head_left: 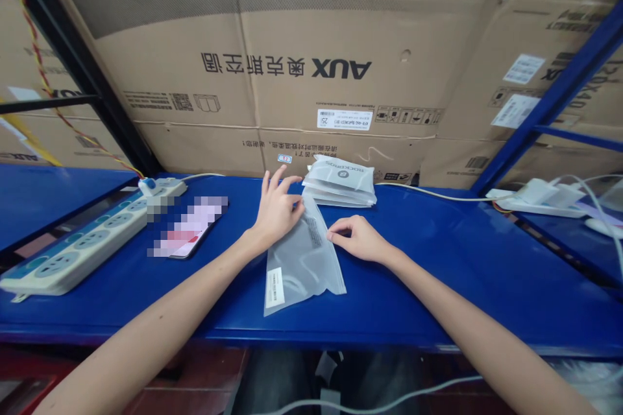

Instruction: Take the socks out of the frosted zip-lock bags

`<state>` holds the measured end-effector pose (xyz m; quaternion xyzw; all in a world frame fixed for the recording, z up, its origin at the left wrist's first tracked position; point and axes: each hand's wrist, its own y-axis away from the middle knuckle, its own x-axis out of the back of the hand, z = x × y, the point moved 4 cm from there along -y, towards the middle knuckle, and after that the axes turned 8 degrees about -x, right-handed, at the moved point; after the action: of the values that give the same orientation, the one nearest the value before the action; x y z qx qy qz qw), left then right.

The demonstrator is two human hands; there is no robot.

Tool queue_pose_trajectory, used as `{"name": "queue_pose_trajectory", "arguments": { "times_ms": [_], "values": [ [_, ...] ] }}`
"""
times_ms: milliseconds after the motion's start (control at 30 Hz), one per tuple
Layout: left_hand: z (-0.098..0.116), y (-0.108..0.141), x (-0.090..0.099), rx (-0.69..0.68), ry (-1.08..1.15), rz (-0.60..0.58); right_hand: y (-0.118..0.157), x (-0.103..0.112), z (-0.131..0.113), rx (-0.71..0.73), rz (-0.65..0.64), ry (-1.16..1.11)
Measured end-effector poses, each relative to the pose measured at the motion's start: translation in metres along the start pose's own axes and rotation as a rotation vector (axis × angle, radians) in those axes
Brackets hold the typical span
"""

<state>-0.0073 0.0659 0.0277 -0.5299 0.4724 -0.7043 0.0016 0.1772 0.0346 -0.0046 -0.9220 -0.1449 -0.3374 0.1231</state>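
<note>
A frosted plastic zip bag [304, 259] lies flat and slanted on the blue table, with a white label at its lower left corner and small print higher up. My left hand [278, 209] is at the bag's top corner, thumb and index finger closed on it while the other fingers spread upward. Along the bag's right edge, where the zip strip runs, my right hand [360, 238] pinches with thumb and index finger. Just behind the bag is a stack of similar frosted bags [341, 183], the top one printed ROCKBROS.
A phone [199, 230], partly blurred out, and a long power strip [92, 233] lie to the left. Another power strip with chargers [545, 198] sits at the far right. Large cardboard boxes [292, 19] stand behind the blue table [438, 285], between metal posts.
</note>
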Motion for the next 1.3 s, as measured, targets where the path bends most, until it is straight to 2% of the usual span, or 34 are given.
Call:
{"name": "queue_pose_trajectory", "arguments": {
  "times_ms": [500,633,767,867,900,1000,1133,1233,1300],
  "values": [
    [-0.060,0.008,0.004,0.200,-0.149,0.090,0.005,-0.001,-0.008,0.039,-0.100,0.022],
    [-0.067,0.008,-0.005,0.199,-0.110,-0.003,0.008,-0.003,-0.008,0.039,-0.102,0.047],
    [-0.060,0.014,-0.013,0.191,-0.062,-0.200,0.012,-0.005,-0.009,0.092,-0.100,0.096],
    [-0.043,0.024,-0.014,0.194,-0.046,-0.413,0.014,-0.004,-0.012,0.174,-0.129,0.110],
    [-0.037,0.028,-0.014,0.207,-0.038,-0.493,0.015,-0.004,-0.013,0.194,-0.147,0.115],
    [-0.024,0.035,-0.011,0.289,-0.048,-0.604,0.016,-0.006,-0.016,0.208,-0.175,0.130],
    [-0.017,0.036,-0.012,0.232,0.048,-0.641,0.014,-0.006,-0.012,0.149,-0.094,0.195],
    [-0.017,0.034,-0.015,0.153,0.130,-0.590,0.013,-0.004,-0.005,0.162,-0.034,0.280],
    [-0.017,0.033,-0.018,0.105,0.189,-0.546,0.013,-0.003,0.000,0.198,-0.041,0.324]
  ]
}}
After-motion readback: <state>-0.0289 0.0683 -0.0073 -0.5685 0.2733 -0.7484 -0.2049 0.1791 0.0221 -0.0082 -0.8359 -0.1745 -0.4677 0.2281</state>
